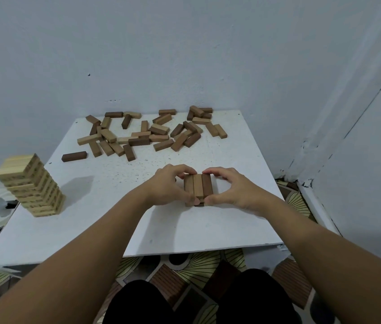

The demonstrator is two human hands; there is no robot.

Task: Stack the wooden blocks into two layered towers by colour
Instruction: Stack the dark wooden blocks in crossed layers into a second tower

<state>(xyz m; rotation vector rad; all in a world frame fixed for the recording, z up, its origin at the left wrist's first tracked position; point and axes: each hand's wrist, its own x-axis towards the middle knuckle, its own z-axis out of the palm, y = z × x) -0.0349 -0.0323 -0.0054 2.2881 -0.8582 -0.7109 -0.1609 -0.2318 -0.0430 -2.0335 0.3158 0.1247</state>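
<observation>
- Board [114, 206]: white, flat, set low over a patterned floor [203, 267] in a room corner.
- Brown stack [198, 187]: near the board's middle right; top layer of three blocks side by side, running away from the viewer, the right one darkest; a lower layer shows only at the near edge.
- Left hand [168, 184]: fingers curled round the stack's left side, thumb at the near corner, fingertips at the far corner.
- Right hand [231, 188]: mirrors it on the right side, thumb near, fingertips far; both hands pinch the top layer.
- Pale tower [30, 185]: many layers, standing at the board's left edge, well apart from the stack.
- Loose blocks [152, 132]: brown and pale mixed, scattered along the far edge; one dark block [74, 156] lies alone to their left.
</observation>
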